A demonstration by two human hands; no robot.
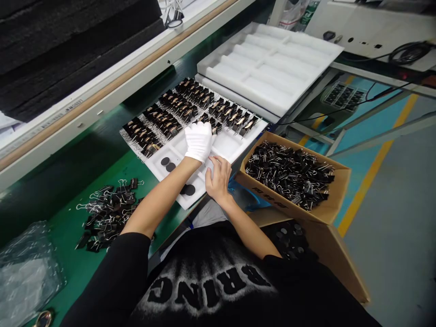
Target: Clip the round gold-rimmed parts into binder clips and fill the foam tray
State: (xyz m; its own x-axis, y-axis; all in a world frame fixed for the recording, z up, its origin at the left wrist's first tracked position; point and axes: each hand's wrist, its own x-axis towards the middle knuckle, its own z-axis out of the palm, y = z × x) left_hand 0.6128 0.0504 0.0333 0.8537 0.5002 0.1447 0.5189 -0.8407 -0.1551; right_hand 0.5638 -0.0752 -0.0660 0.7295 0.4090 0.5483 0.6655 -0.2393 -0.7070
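My left hand [198, 141], in a white glove, is over the middle of a white foam tray [155, 164], at the near edge of rows of black binder clips [163, 119] that clamp round pieces. Its fingers are curled together, and what they hold is hidden. Just nearer to me, my bare right hand [219, 176] is over the tray's near edge, thumb and fingers apart, with nothing visible between them. Several dark discs [170, 167] lie in the tray's near-left compartments.
Loose binder clips [111, 213] are heaped on the green table [73, 195] at left, near a plastic bag [29, 272]. A cardboard box [340, 190] full of clips stands at right, above another box [347, 259] with dark discs. Stacked foam trays [272, 68] lie behind.
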